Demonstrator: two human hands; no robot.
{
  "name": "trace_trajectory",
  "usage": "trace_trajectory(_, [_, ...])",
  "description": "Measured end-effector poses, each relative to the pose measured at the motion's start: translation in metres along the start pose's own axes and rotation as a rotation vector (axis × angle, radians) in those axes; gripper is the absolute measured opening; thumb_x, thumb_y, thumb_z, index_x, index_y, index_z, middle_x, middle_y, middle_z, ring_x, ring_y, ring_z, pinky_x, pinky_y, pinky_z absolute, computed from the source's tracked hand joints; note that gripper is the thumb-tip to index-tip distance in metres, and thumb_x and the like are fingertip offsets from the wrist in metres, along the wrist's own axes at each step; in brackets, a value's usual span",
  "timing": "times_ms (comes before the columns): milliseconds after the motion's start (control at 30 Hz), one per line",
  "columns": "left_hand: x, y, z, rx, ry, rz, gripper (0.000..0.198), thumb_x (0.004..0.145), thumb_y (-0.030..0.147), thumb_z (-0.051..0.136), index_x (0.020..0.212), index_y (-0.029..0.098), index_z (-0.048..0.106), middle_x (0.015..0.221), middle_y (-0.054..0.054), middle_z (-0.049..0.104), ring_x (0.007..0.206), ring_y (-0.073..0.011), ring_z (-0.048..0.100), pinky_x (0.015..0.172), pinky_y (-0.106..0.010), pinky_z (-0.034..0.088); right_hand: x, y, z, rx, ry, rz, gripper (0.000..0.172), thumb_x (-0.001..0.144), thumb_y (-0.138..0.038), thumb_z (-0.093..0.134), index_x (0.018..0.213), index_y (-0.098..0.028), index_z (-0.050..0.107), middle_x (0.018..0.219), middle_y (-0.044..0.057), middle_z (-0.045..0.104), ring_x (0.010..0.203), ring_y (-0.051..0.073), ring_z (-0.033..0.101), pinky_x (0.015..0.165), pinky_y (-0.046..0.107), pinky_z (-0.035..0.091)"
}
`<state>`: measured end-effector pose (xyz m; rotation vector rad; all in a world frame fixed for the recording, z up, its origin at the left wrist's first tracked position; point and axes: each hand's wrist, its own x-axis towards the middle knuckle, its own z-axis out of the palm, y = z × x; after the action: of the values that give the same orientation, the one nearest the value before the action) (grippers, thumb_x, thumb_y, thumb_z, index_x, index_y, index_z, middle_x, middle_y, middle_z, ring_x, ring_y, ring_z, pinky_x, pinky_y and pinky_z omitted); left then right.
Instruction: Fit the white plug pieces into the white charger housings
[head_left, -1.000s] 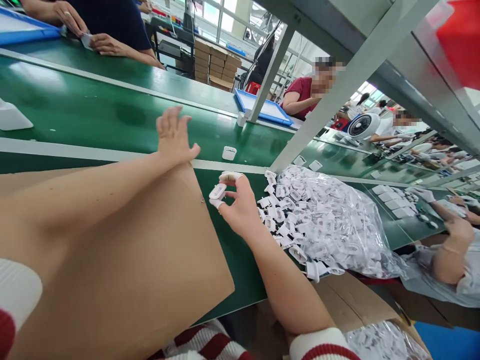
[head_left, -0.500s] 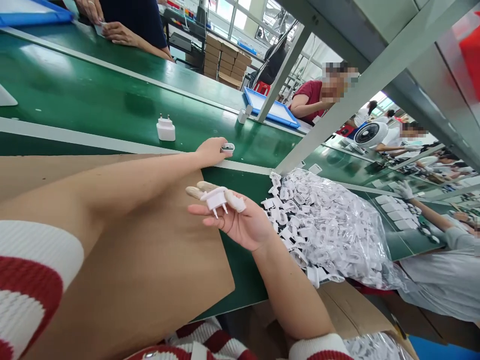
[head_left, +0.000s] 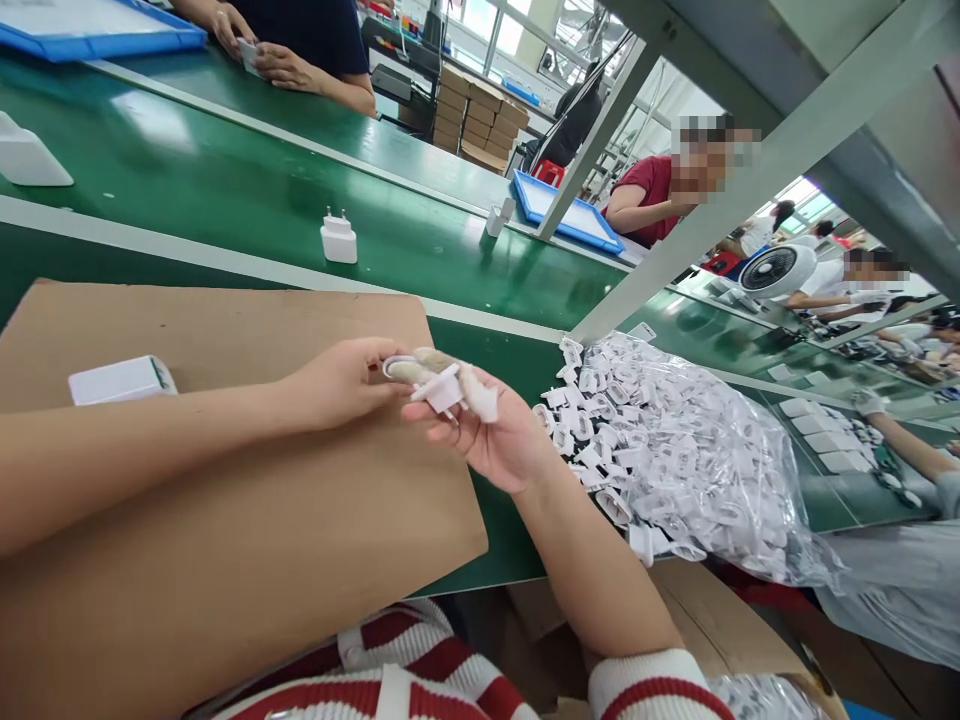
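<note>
My left hand point(head_left: 345, 385) reaches in over the cardboard from the left, its fingers closed round a white charger housing point(head_left: 397, 367) that is mostly hidden by the fingers. My right hand point(head_left: 499, 425), with pale covers on some fingertips, holds a white two-pin plug cap point(head_left: 442, 390) between its fingers. The two hands almost meet, and housing and cap are close together; whether they touch I cannot tell. Behind my left forearm a white charger block point(head_left: 116, 380) lies on the cardboard sheet point(head_left: 315, 540).
On the green conveyor stand a white charger with pins up point(head_left: 339, 238) and another charger point(head_left: 499, 217). A plastic bag of white plug caps point(head_left: 690, 450) spills at the right, beside a metal post point(head_left: 592, 140). A co-worker's hands point(head_left: 277, 65) work across the belt.
My left hand has come back from the conveyor's edge toward my right hand, bringing the charger housing. My right hand keeps the plug cap. The view has shifted, showing the charger block on the cardboard.
</note>
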<state>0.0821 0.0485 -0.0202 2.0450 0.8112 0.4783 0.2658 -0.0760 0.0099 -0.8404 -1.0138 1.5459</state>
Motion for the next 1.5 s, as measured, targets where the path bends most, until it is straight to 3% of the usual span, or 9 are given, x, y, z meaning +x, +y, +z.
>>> trace_trajectory(100, [-0.017, -0.007, 0.001, 0.047, -0.024, 0.027, 0.047, 0.084, 0.061, 0.069, 0.114, 0.025, 0.071, 0.111, -0.004, 0.073, 0.098, -0.0258, 0.068, 0.082, -0.034, 0.055, -0.002, 0.012, 0.007, -0.237, 0.317, -0.275, 0.053, 0.067, -0.032, 0.091, 0.112, -0.025, 0.065, 0.115, 0.005, 0.073, 0.102, 0.021, 0.072, 0.090, 0.034, 0.062])
trace_trajectory(167, [-0.024, -0.011, 0.002, 0.126, -0.011, 0.090, 0.045, 0.087, 0.060, 0.065, 0.115, 0.025, 0.071, 0.114, -0.004, 0.072, 0.102, -0.0264, 0.066, 0.086, -0.035, 0.053, -0.006, 0.018, 0.011, -0.391, 0.399, -0.389, 0.049, 0.068, -0.028, 0.090, 0.112, -0.025, 0.067, 0.110, 0.005, 0.074, 0.096, 0.018, 0.071, 0.085, 0.032, 0.061])
trace_trajectory(333, [-0.027, -0.019, 0.005, 0.204, 0.036, 0.209, 0.038, 0.092, 0.055, 0.061, 0.113, 0.025, 0.070, 0.111, -0.004, 0.072, 0.101, -0.0254, 0.063, 0.088, -0.035, 0.049, -0.013, 0.017, 0.014, -0.577, 0.343, -0.381, 0.055, 0.075, -0.032, 0.084, 0.128, -0.027, 0.070, 0.125, 0.008, 0.067, 0.093, 0.018, 0.067, 0.074, 0.030, 0.062])
trace_trajectory(533, [-0.025, -0.018, 0.006, 0.209, 0.026, 0.217, 0.036, 0.092, 0.053, 0.061, 0.112, 0.025, 0.069, 0.110, -0.003, 0.072, 0.101, -0.0255, 0.062, 0.088, -0.036, 0.048, -0.013, 0.008, 0.018, -0.476, 0.321, -0.217, 0.057, 0.075, -0.040, 0.083, 0.130, -0.029, 0.071, 0.126, 0.007, 0.062, 0.106, 0.022, 0.064, 0.085, 0.033, 0.063])
trace_trajectory(667, [-0.026, -0.013, 0.005, 0.197, 0.023, 0.213, 0.036, 0.092, 0.051, 0.061, 0.111, 0.022, 0.069, 0.109, -0.004, 0.072, 0.099, -0.0245, 0.062, 0.087, -0.036, 0.048, -0.012, 0.009, 0.018, -0.411, 0.295, -0.169, 0.058, 0.075, -0.041, 0.083, 0.131, -0.031, 0.071, 0.121, 0.007, 0.060, 0.104, 0.022, 0.063, 0.077, 0.032, 0.064])
trace_trajectory(967, [-0.027, -0.018, 0.008, 0.146, 0.025, 0.219, 0.041, 0.086, 0.056, 0.068, 0.114, 0.027, 0.071, 0.112, -0.003, 0.072, 0.102, -0.0248, 0.064, 0.090, -0.033, 0.050, -0.002, 0.011, 0.005, -0.219, 0.252, 0.014, 0.050, 0.072, -0.036, 0.085, 0.118, -0.025, 0.070, 0.097, 0.002, 0.070, 0.079, 0.016, 0.066, 0.073, 0.035, 0.063])
trace_trajectory(1100, [-0.029, -0.016, 0.008, 0.121, 0.049, 0.209, 0.042, 0.084, 0.055, 0.071, 0.115, 0.027, 0.070, 0.114, -0.003, 0.070, 0.105, -0.0233, 0.063, 0.091, -0.030, 0.050, 0.001, 0.016, -0.001, -0.317, 0.320, -0.083, 0.033, 0.075, -0.031, 0.083, 0.105, -0.023, 0.073, 0.104, 0.004, 0.074, 0.083, 0.016, 0.067, 0.076, 0.033, 0.061])
trace_trajectory(1200, [-0.029, -0.016, 0.007, 0.088, 0.031, 0.209, 0.034, 0.087, 0.053, 0.068, 0.109, 0.027, 0.072, 0.109, -0.003, 0.071, 0.101, -0.0219, 0.063, 0.086, -0.029, 0.050, 0.004, 0.021, -0.005, -0.347, 0.274, -0.098, 0.027, 0.080, -0.030, 0.079, 0.106, -0.025, 0.074, 0.108, 0.003, 0.075, 0.089, 0.017, 0.068, 0.085, 0.035, 0.060])
trace_trajectory(1500, [-0.027, -0.020, 0.004, 0.064, -0.040, 0.226, 0.035, 0.086, 0.053, 0.067, 0.107, 0.025, 0.075, 0.110, -0.005, 0.072, 0.104, -0.0241, 0.062, 0.092, -0.033, 0.049, 0.012, 0.025, -0.004, -0.202, 0.255, 0.034, 0.032, 0.071, -0.040, 0.087, 0.095, -0.024, 0.073, 0.106, 0.003, 0.076, 0.096, 0.019, 0.071, 0.095, 0.039, 0.060])
